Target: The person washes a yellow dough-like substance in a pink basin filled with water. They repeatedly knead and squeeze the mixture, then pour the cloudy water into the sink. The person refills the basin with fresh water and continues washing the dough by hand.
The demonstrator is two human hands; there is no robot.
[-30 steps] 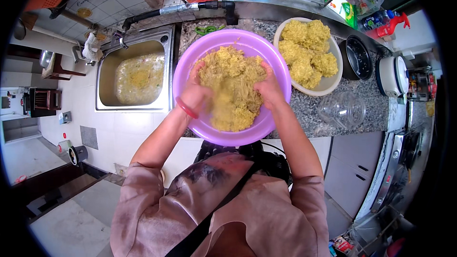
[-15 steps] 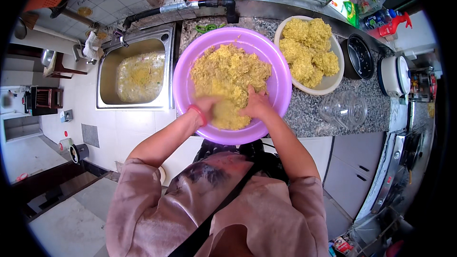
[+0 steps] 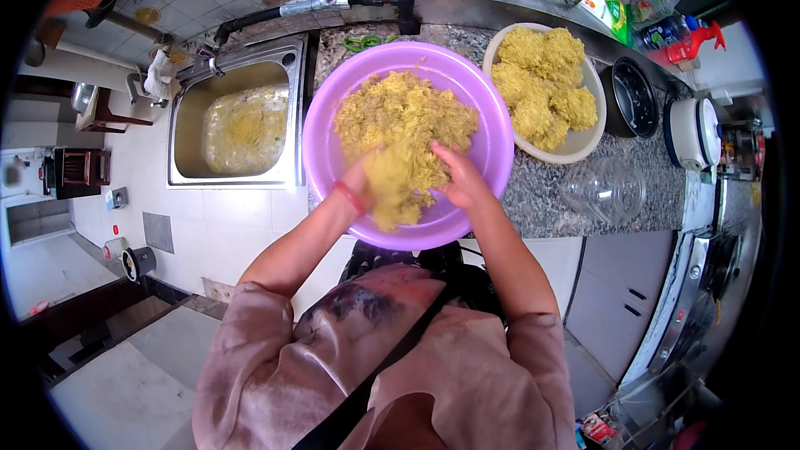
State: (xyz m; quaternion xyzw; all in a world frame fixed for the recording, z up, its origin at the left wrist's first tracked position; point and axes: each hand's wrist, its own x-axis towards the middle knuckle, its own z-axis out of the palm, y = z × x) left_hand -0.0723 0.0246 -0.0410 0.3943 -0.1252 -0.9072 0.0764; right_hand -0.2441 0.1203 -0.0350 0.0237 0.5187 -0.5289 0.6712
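Note:
A large purple basin (image 3: 492, 175) holds a heap of damp, crumbly yellow mixture (image 3: 408, 112) that looks shredded. On the near left side of the heap, my left hand (image 3: 357, 181), with a red band at the wrist, grips a clump of the mixture (image 3: 390, 173). That clump is blurred by motion and covers most of the left fingers. Across from it, at the right edge of the heap, is my right hand (image 3: 460, 179). Its thumb and fingers are apart, with the fingertips close to the mixture.
To the right a cream bowl (image 3: 573, 153) holds several yellow balls (image 3: 550, 83). Beyond it stand a black pot (image 3: 632, 98) and a white cooker (image 3: 696, 133). A clear jar (image 3: 604, 192) lies nearer me. A steel sink (image 3: 287, 146) with wet yellow residue is on the left.
Both hands have shifted slightly away from me. My left hand has raised a clump from the near part of the heap, while the right fingers have come up off the mixture.

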